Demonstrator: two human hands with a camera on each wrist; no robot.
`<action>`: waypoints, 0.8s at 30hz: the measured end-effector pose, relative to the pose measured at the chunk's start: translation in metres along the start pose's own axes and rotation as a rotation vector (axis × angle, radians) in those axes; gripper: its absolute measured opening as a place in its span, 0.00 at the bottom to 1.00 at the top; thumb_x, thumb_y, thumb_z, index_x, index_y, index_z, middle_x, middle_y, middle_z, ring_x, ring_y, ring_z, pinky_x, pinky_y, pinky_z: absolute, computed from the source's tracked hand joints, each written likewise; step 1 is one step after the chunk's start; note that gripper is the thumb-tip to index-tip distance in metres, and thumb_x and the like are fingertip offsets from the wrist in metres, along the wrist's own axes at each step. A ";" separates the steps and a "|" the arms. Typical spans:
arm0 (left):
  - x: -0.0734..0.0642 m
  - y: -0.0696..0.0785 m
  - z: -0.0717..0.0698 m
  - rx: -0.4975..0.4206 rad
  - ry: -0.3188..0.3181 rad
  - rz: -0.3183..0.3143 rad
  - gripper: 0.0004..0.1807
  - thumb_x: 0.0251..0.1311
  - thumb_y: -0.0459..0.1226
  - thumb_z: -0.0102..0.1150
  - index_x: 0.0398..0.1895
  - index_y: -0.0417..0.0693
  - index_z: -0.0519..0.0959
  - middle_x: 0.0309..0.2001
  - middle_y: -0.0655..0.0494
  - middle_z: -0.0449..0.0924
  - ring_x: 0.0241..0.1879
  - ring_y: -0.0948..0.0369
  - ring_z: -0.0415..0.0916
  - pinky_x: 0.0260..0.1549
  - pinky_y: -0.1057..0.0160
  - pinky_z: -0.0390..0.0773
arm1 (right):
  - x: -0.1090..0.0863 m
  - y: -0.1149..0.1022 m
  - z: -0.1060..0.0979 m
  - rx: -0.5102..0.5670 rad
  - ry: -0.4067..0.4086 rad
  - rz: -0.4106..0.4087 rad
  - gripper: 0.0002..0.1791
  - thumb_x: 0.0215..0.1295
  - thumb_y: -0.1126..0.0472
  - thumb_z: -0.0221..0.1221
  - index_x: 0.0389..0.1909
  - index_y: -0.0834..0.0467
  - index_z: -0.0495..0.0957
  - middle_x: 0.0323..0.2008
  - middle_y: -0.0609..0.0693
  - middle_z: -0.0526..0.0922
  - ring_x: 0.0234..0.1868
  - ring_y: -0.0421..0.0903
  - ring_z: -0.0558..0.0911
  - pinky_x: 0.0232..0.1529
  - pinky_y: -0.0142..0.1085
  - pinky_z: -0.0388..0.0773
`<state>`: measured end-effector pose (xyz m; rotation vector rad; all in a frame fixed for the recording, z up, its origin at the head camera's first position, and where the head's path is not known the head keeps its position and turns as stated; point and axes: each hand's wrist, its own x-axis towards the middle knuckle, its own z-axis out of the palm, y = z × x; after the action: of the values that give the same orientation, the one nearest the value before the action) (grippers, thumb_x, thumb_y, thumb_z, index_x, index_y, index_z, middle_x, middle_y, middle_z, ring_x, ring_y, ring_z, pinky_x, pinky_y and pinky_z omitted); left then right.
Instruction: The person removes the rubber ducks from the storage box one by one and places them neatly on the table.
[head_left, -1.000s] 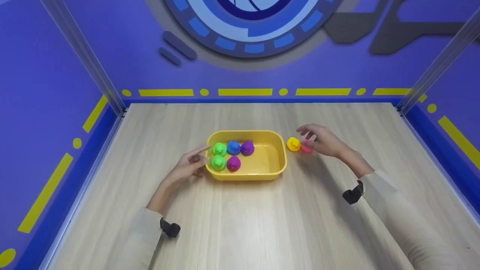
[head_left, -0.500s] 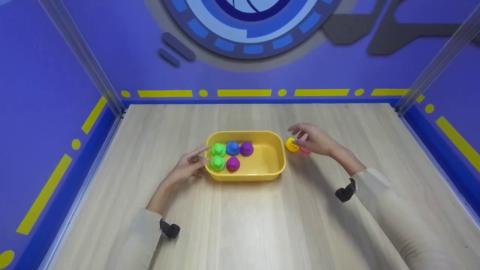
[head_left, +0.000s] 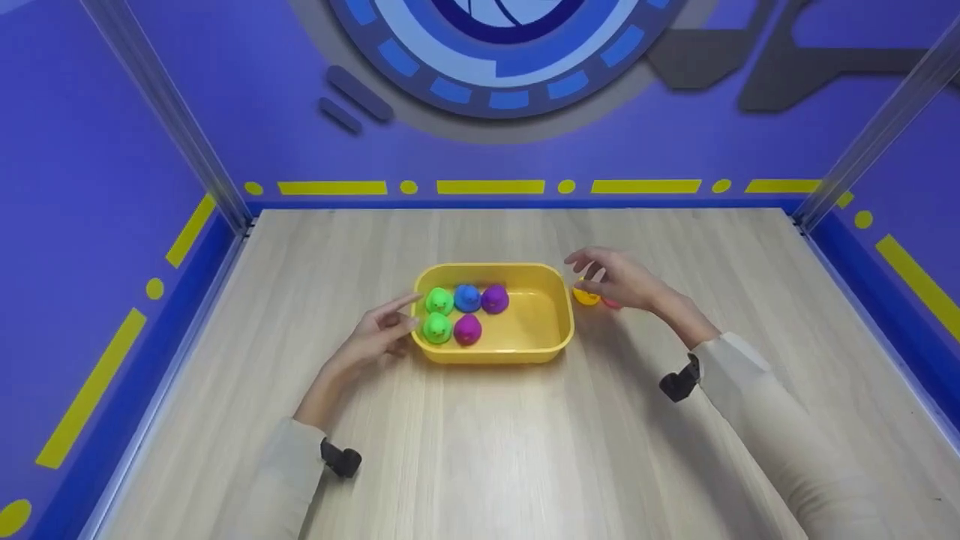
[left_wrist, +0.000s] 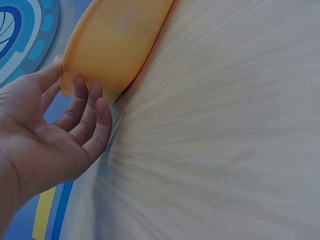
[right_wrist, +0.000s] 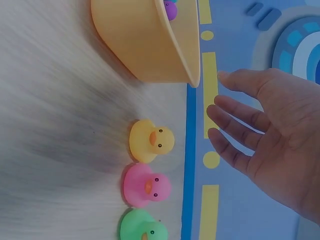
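Observation:
My left hand [head_left: 379, 330] rests its loosely bent fingertips at the left end of a yellow plastic tub [head_left: 525, 352]. In the left wrist view, fingers [left_wrist: 95, 92] lie against the tub's outer wall. My right hand [head_left: 619, 277] hovers just right of the tub with spread fingers and nothing in its grasp. Below it a yellow rubber duck [right_wrist: 150, 140], a pink duck [right_wrist: 145, 186] and a green duck [right_wrist: 140, 227] stand in a row on the table. In the head view the hand covers much of them.
Inside the tub, toward its left, sit two green ducks [head_left: 437, 328], a blue duck [head_left: 466, 298], a purple duck [head_left: 495, 298] and a magenta duck [head_left: 467, 329]. Blue panels [head_left: 480, 161] enclose the wooden table [head_left: 480, 450] at the back and sides.
My right hand has moved left, from over the pink duck to over the yellow one, near the tub's right end. The left hand and the tub have stayed put.

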<state>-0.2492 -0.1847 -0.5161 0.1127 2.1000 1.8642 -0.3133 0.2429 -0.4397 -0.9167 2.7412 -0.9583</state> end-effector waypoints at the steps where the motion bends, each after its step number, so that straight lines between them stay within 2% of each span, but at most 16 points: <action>1: 0.000 0.000 0.001 -0.008 0.003 -0.004 0.31 0.71 0.40 0.62 0.76 0.52 0.67 0.43 0.54 0.80 0.34 0.57 0.80 0.32 0.64 0.83 | 0.001 0.000 0.000 -0.002 -0.002 -0.002 0.21 0.67 0.68 0.65 0.60 0.64 0.77 0.51 0.64 0.84 0.48 0.59 0.84 0.50 0.52 0.85; 6: 0.000 0.001 0.002 -0.020 0.015 -0.009 0.30 0.71 0.37 0.61 0.75 0.53 0.68 0.44 0.51 0.80 0.34 0.56 0.80 0.32 0.64 0.83 | 0.006 -0.002 0.002 -0.010 -0.022 0.010 0.22 0.67 0.68 0.65 0.61 0.65 0.77 0.51 0.64 0.84 0.49 0.60 0.84 0.52 0.54 0.85; 12: -0.001 -0.001 0.002 -0.009 0.011 -0.001 0.30 0.71 0.39 0.61 0.75 0.53 0.68 0.44 0.51 0.80 0.35 0.56 0.79 0.32 0.65 0.82 | 0.012 -0.007 0.006 -0.025 -0.056 0.028 0.21 0.68 0.66 0.64 0.61 0.64 0.77 0.52 0.62 0.84 0.50 0.57 0.84 0.52 0.51 0.86; 18: -0.001 -0.001 0.003 0.017 0.015 -0.011 0.30 0.72 0.39 0.60 0.76 0.54 0.67 0.45 0.51 0.79 0.37 0.55 0.78 0.33 0.65 0.82 | 0.021 -0.008 0.007 0.037 -0.073 -0.002 0.20 0.69 0.67 0.62 0.61 0.68 0.76 0.51 0.66 0.83 0.50 0.59 0.83 0.51 0.53 0.85; 24: 0.001 -0.001 0.002 0.037 0.024 -0.013 0.29 0.73 0.38 0.58 0.75 0.55 0.68 0.46 0.47 0.79 0.38 0.54 0.79 0.34 0.64 0.82 | 0.031 -0.015 0.006 0.049 -0.119 0.061 0.21 0.71 0.66 0.61 0.63 0.65 0.76 0.55 0.65 0.82 0.54 0.58 0.82 0.55 0.53 0.84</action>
<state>-0.2490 -0.1827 -0.5174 0.0860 2.1468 1.8284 -0.3297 0.2127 -0.4321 -0.8480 2.6191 -0.9240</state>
